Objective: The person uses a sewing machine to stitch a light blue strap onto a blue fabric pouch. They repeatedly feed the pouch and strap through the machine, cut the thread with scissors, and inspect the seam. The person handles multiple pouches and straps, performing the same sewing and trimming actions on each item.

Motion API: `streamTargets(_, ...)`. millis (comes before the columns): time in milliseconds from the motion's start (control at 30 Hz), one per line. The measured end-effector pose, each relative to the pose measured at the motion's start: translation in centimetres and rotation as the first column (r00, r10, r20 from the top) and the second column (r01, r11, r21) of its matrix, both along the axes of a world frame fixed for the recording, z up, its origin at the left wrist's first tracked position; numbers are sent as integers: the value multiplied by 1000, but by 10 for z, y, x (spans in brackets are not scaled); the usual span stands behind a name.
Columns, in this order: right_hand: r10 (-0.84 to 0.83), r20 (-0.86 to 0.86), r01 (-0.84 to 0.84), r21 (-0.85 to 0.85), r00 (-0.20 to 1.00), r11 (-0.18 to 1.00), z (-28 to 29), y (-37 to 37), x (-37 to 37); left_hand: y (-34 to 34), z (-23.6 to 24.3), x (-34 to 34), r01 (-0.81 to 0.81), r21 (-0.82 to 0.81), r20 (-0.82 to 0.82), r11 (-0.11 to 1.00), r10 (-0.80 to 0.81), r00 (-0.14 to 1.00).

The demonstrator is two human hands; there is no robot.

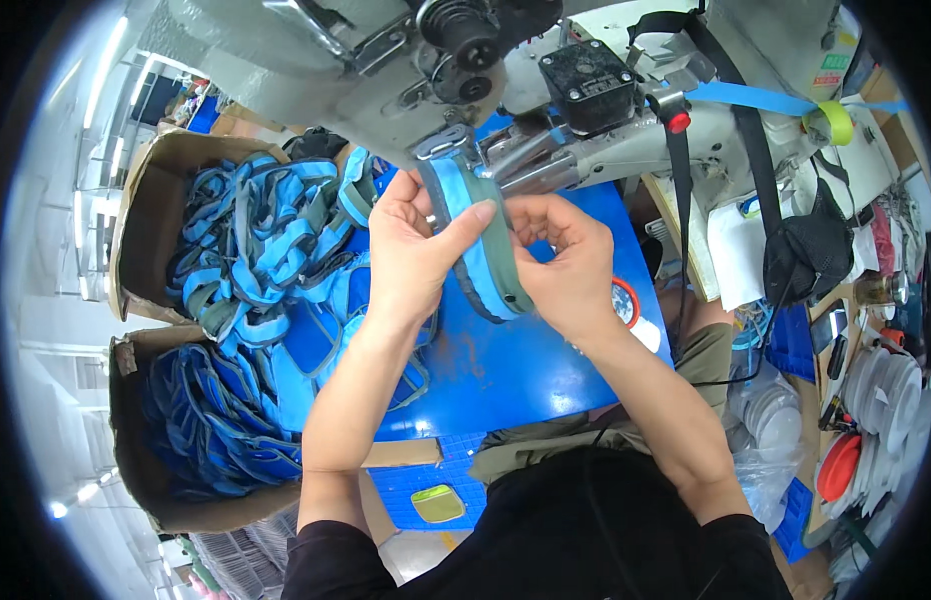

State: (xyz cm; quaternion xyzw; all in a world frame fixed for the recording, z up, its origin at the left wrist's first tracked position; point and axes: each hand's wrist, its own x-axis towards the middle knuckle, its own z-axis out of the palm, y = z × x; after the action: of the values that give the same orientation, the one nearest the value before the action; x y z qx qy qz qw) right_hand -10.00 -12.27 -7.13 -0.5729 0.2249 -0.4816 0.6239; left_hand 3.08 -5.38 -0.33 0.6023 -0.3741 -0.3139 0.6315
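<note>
Just in front of the sewing machine (pixel 466 100), a blue and grey-green fabric strap loop (pixel 486 275) is held up above the blue table. My left hand (pixel 411 235) is closed on its left side, the thumb pressed across the blue band. My right hand (pixel 566 255) pinches the grey-green right edge with thumb and forefinger. The loop's upper end sits close under the machine's head; whether it touches the machine I cannot tell. Its lower end hangs free over the blue tabletop (pixel 496 370).
At the left, one cardboard box (pixel 136 220) is heaped with blue and grey straps. A nearer box (pixel 126 430) holds darker blue pieces. Several loose strap pieces lie on the table's left side. Blue tape (pixel 751 95) runs to a yellow-green roll (pixel 834 123); a black pouch (pixel 811 255) hangs right.
</note>
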Motion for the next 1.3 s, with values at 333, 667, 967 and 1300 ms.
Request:
streamTargets(333, 161, 23, -163, 170, 987, 972, 13, -6, -14, -3, 4, -7, -8, 26, 111, 1000, 5, 994)
streamTargets(667, 452, 32, -432, 362, 891, 826, 32, -23, -32, -10, 8, -6, -28, -4, -22, 1000, 28, 999)
streamTargets(967, 464, -182, -392, 328, 867, 860, 30, -19, -53, 21, -15, -46, -88, -158, 261, 984, 127, 957)
streamTargets(1300, 425, -124, -358, 359, 897, 862, 15, -4, -57, 29, -13, -44, -125, -8, 625, 992, 102, 774)
